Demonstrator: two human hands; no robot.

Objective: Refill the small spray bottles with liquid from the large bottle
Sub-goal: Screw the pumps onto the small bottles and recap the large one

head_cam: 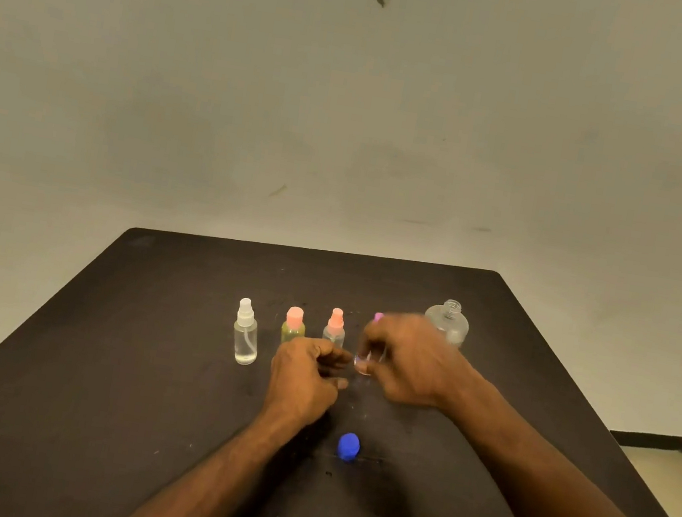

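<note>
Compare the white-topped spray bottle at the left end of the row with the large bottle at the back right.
The white-topped spray bottle is slim and tall; the large bottle is broad and round-shouldered. The spray bottle has its pump top on; the large bottle's threaded neck is open, with no cap. The spray bottle stands in full view, while the right hand partly hides the large bottle. Both are clear and stand upright on the dark table.

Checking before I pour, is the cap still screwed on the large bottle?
No, the large bottle stands open with bare neck threads showing, and a blue cap lies on the table.
</note>
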